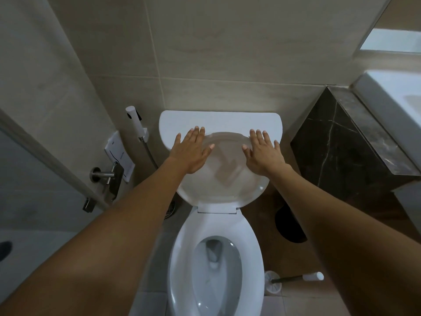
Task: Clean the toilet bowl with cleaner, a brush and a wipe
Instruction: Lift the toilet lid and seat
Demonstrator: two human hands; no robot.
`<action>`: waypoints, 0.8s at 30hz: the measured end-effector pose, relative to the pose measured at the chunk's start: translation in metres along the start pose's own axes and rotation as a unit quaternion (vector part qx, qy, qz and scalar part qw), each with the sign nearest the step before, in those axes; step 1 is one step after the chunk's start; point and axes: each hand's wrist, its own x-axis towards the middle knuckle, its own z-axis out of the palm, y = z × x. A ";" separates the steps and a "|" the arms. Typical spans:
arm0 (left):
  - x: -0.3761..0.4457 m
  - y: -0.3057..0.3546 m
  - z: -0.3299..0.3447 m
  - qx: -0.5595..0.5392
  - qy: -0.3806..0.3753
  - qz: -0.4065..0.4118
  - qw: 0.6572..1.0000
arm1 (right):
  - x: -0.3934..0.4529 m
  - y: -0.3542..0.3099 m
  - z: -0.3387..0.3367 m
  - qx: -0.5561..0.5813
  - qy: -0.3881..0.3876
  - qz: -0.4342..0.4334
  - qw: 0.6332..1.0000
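Both arms reach out over the toilet bowl (pixel 216 270), which sits open at near centre with water in its basin. The left hand (pixel 190 153) lies flat on the raised lid (pixel 222 174), fingers straight and spread, gripping nothing. The right hand (pixel 264 155) mirrors it on the lid's right side, also flat and spread. Behind stands the cistern (pixel 219 120). The toilet brush (pixel 296 279) stands in its holder on the floor, right of the bowl.

White toilet (pixel 214 281); black white-veined marble counter (pixel 341 142); beige wall tiles (pixel 205 53).
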 end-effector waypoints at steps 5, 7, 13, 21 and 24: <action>-0.013 0.006 -0.012 0.016 0.017 -0.007 1.000 | -0.018 0.005 -0.011 0.001 0.007 -0.005 1.000; -0.021 0.010 -0.016 0.021 0.023 -0.009 0.999 | -0.027 0.005 -0.013 -0.003 0.013 -0.009 1.000; -0.064 0.030 -0.009 0.031 0.033 -0.008 0.999 | -0.068 0.011 -0.007 -0.015 0.024 -0.019 0.999; -0.136 0.052 0.032 0.010 -0.002 -0.030 1.000 | -0.139 0.017 0.032 -0.002 0.002 -0.028 1.000; -0.163 0.055 0.063 0.008 -0.014 -0.028 0.999 | -0.166 0.018 0.059 0.003 -0.017 -0.032 0.999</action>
